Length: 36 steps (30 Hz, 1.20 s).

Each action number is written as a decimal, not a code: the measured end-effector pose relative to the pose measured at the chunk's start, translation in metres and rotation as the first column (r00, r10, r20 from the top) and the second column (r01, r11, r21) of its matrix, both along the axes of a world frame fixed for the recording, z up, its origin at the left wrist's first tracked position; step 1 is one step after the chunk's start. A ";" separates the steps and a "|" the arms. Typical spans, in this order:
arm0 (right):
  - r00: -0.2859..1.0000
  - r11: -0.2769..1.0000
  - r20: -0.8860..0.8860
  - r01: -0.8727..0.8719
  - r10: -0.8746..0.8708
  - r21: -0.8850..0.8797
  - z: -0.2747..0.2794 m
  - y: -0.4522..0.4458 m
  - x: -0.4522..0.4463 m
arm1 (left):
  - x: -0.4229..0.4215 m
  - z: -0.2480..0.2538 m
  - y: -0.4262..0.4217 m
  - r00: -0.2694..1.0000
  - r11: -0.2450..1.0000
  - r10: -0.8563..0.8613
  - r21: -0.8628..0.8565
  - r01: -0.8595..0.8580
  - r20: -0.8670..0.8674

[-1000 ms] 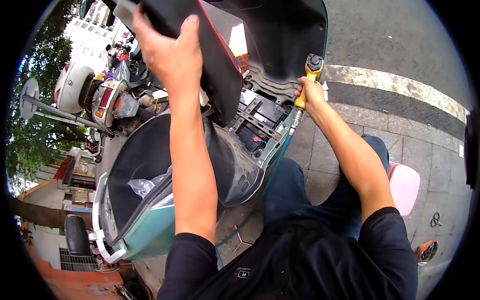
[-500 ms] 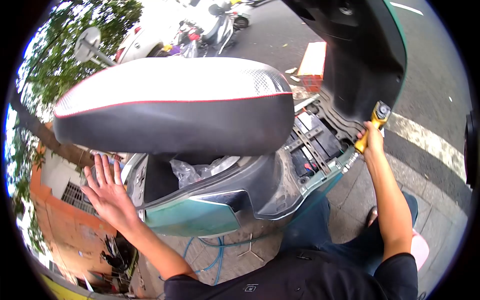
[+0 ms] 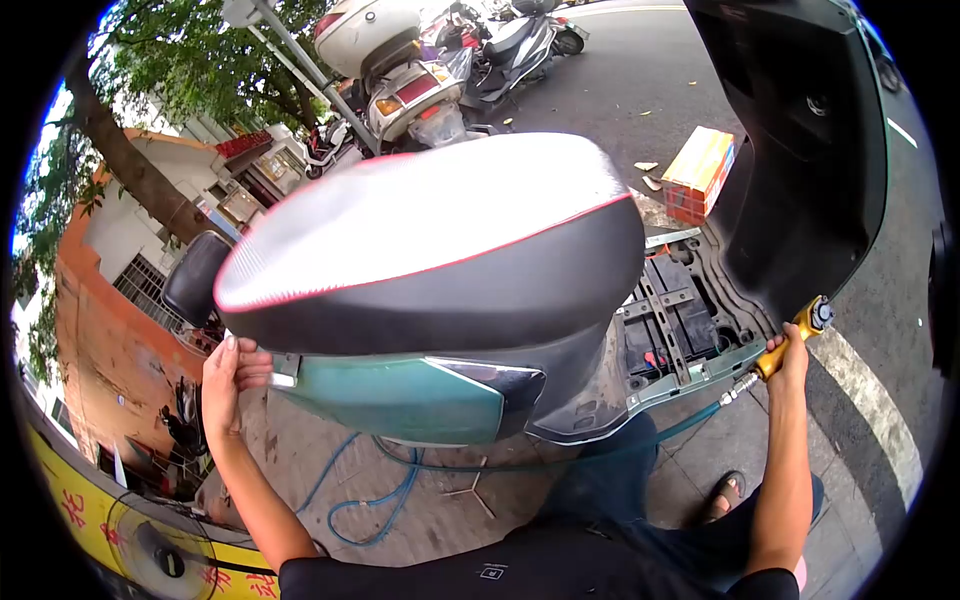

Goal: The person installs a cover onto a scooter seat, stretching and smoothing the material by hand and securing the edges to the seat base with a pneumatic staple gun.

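My right hand (image 3: pixel 790 362) is wrapped round a yellow air ratchet wrench (image 3: pixel 812 322), its head pointing up and away. A blue-green air hose (image 3: pixel 690 428) joins its metal fitting and runs left below the scooter. My left hand (image 3: pixel 228 385) is at the scooter's tail, below the seat's rear end, thumb up and fingers stretched toward the green side panel (image 3: pixel 400 400). Whether it touches the tail, I cannot tell. The seat (image 3: pixel 450 290), silver on top with red piping and black sides, lies down over the body. In the opened footboard a battery (image 3: pixel 685 325) shows under a metal bracket (image 3: pixel 662 300).
An orange box (image 3: pixel 698 175) stands on the road beyond the footboard. The black front shield (image 3: pixel 800 150) rises at right. Parked scooters (image 3: pixel 415 90) are behind. A coiled blue hose (image 3: pixel 375 510) and a T-handle wrench (image 3: pixel 480 488) lie on the pavement.
The seat has come down, hiding the storage space and the clear plastic bag. My left hand has moved from beside the raised seat to the tail. The view has shifted; the right hand keeps its wrench.
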State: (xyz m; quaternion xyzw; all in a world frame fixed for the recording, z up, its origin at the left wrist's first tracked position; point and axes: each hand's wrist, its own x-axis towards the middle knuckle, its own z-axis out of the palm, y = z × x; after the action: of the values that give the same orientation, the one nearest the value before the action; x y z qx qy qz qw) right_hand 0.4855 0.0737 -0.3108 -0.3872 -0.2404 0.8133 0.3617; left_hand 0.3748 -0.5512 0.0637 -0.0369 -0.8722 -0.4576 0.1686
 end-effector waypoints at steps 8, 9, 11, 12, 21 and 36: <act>1.000 1.000 -0.004 0.014 -0.014 0.028 0.013 -0.012 0.002 | -0.018 0.036 0.156 0.723 0.629 -0.683 -0.585 0.512 -0.102; 1.000 1.000 -0.002 0.019 -0.019 0.018 0.013 -0.013 0.001 | -0.024 0.033 0.197 0.648 0.431 -0.761 -0.777 0.459 -0.040; 1.000 1.000 -0.012 0.013 -0.013 0.002 0.018 -0.020 0.001 | -0.060 0.001 0.259 0.426 0.054 -0.903 -0.970 0.238 0.055; 1.000 1.000 -0.015 -0.007 0.007 -0.009 0.018 -0.023 0.002 | -0.083 -0.023 0.282 0.411 -0.048 -0.905 -0.986 0.160 0.111; 0.998 0.994 0.038 -0.060 0.056 0.090 0.037 -0.028 0.035 | -0.232 -0.009 0.339 0.664 0.487 -0.381 -0.471 0.735 0.643; 0.967 0.962 -0.051 -0.241 0.249 0.130 0.056 -0.031 0.004 | -0.281 -0.026 0.309 0.689 0.660 -0.411 -0.326 0.677 0.597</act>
State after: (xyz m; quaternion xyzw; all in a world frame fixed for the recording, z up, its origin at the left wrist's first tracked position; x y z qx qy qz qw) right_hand 0.4893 0.0426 -0.2545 -0.3040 -0.3236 0.8481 0.2893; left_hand 0.0936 -0.2422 0.0376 -0.2370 -0.9197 -0.2256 -0.2168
